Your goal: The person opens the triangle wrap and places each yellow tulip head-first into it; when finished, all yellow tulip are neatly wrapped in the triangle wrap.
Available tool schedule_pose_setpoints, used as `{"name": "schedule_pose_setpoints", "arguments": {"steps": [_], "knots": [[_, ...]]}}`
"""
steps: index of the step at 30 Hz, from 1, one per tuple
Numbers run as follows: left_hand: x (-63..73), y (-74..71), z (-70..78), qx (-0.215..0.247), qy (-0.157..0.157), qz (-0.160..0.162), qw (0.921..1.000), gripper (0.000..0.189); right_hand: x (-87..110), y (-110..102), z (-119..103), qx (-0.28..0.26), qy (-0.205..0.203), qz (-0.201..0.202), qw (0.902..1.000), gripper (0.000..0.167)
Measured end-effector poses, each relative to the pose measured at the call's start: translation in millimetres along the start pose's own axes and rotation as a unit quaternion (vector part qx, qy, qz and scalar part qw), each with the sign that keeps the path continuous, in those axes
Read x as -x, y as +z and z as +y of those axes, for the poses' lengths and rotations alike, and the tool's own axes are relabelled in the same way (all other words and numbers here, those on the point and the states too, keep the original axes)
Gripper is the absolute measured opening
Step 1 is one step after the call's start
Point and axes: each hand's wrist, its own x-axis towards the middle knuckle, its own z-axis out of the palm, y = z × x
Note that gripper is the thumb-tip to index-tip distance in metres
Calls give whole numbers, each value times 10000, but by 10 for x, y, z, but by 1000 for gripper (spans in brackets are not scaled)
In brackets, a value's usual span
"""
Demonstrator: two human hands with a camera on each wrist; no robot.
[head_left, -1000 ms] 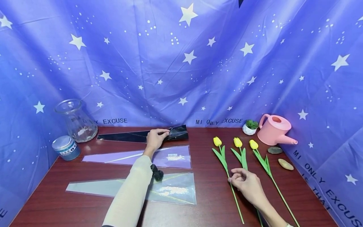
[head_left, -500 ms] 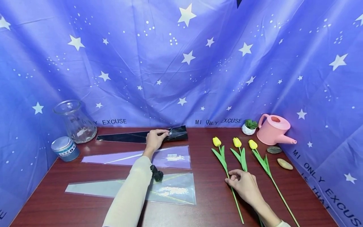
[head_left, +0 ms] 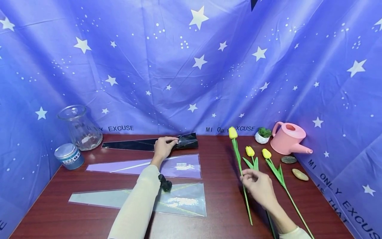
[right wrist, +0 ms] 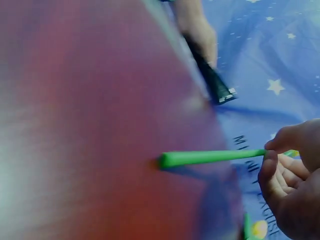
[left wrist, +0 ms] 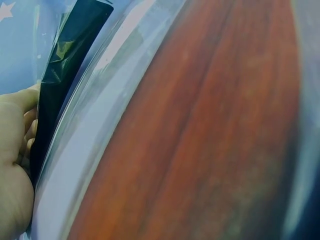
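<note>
My right hand (head_left: 259, 187) pinches the green stem (right wrist: 215, 157) of a yellow artificial tulip (head_left: 233, 132) between thumb and fingertips. That tulip is raised off the table, its bloom pointing away from me. Two more yellow tulips, a middle one (head_left: 250, 151) and a right one (head_left: 267, 153), lie beside it; my forearm partly hides the middle stem. At the back, my left hand (head_left: 163, 147) pinches the clear plastic of a black flower sleeve (head_left: 128, 144) near its wide end. In the left wrist view, the fingers lie partly behind the black sleeve (left wrist: 70, 55).
A purple sleeve (head_left: 131, 166) and a clear grey sleeve (head_left: 98, 198) lie nearer me, under the left forearm. A glass vase (head_left: 85, 132) and a lidded jar (head_left: 69, 156) stand left. At right are a potted plant (head_left: 262, 136), pink watering can (head_left: 286, 139) and two stones (head_left: 299, 174).
My right hand has closed on the left tulip's stem and lifted it; the bloom has moved up and slightly right. The left hand stays on the black sleeve.
</note>
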Motion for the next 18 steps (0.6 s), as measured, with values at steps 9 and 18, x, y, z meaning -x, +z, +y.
{"name": "schedule_pose_setpoints", "arguments": {"steps": [9, 18], "knots": [[-49, 46, 47, -66, -31, -105, 9999, 16, -620, 60, -241, -2808, 536, 164, 9581, 17], [-36, 45, 118, -58, -12, 127, 9999, 12, -1170, 253, -449, -4423, 590, 727, 8920, 11]]}}
